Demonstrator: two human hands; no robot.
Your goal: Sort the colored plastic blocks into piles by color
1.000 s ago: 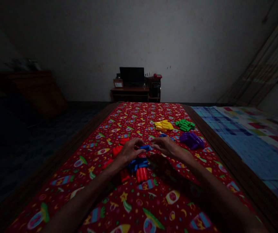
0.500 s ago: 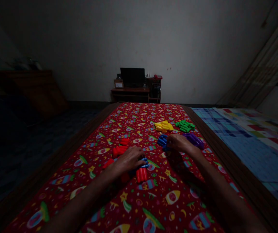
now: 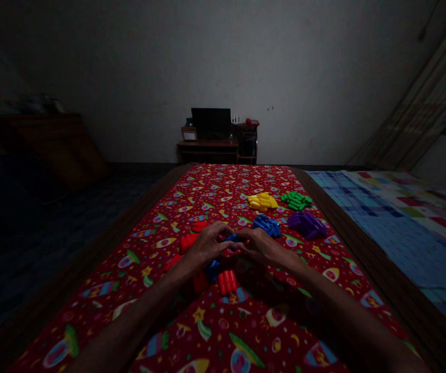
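Observation:
My left hand (image 3: 208, 244) and my right hand (image 3: 261, 246) meet at the middle of the cloth, fingertips nearly touching. Pinched between them are small blue plastic pieces (image 3: 232, 239), partly hidden by the fingers. Just right and beyond lies a pile of blue tube-like pieces (image 3: 266, 226). Under my left wrist another blue piece (image 3: 212, 269) shows. Red pieces lie around my left hand: a side-by-side group (image 3: 227, 282) nearer to me, and more red pieces (image 3: 187, 242) to its left, some covered by the hand and forearm.
Farther back are a yellow pile (image 3: 262, 201), a green pile (image 3: 296, 201) and a purple pile (image 3: 307, 225). A red patterned cloth (image 3: 281, 331) covers the table with its dark wooden edge (image 3: 366, 269). A monitor (image 3: 211, 123) stands by the far wall.
My right hand has come left from the blue pile to meet my left hand, bringing blue pieces. My left hand has lifted slightly, and a blue piece below it is now exposed.

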